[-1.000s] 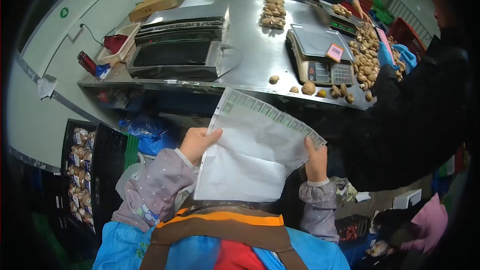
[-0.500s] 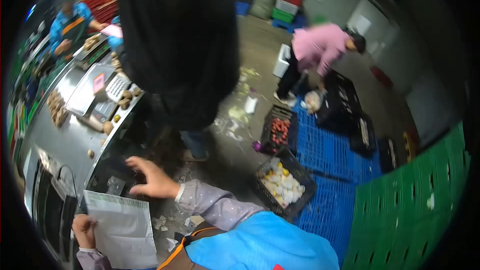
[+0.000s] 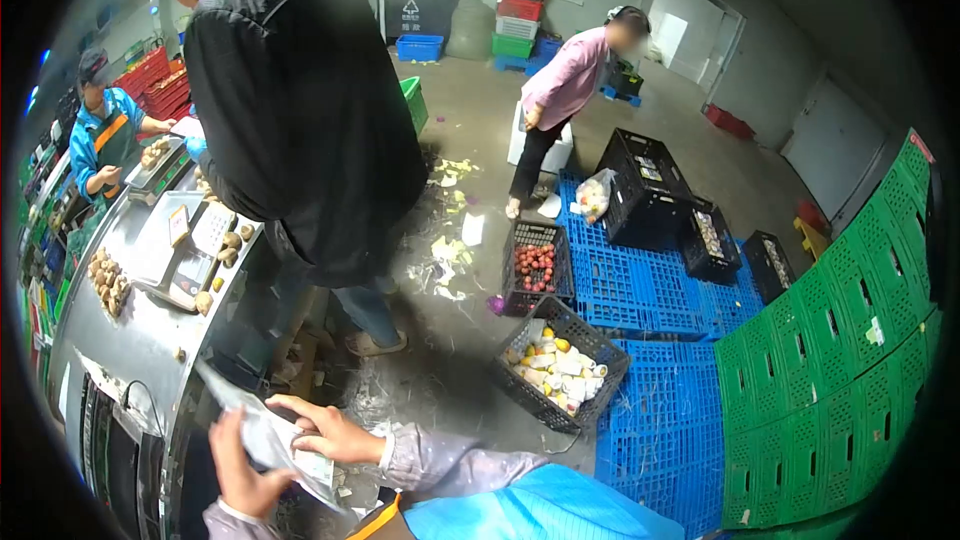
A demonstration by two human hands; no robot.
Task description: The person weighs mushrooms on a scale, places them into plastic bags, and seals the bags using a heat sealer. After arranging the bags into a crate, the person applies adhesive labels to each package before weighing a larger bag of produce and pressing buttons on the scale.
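Note:
A white sheet-like bag (image 3: 262, 432) hangs tilted between my two hands beside the metal counter (image 3: 82, 315). My right hand (image 3: 335, 435) has its fingers and thumb on the bag's upper right part and grips it. My left hand (image 3: 245, 472) is at the bag's lower left side, its thumb and fingers spread apart; the contact with the bag is partly hidden. On the counter are a scale (image 3: 185, 275) and brown, potato-like produce (image 3: 108, 282).
A person in black (image 3: 300, 110) stands ahead at the counter; another in blue (image 3: 100, 135) is across it. A person in pink (image 3: 570, 80) stands beyond crates (image 3: 565, 420) on blue pallets (image 3: 660, 430). Green crates (image 3: 820, 370) are stacked right. Scraps (image 3: 450, 250) litter the floor.
My right hand has come down onto the bag, which is now tilted and folded. My left hand has moved right and its fingers have spread. The person in pink has straightened up.

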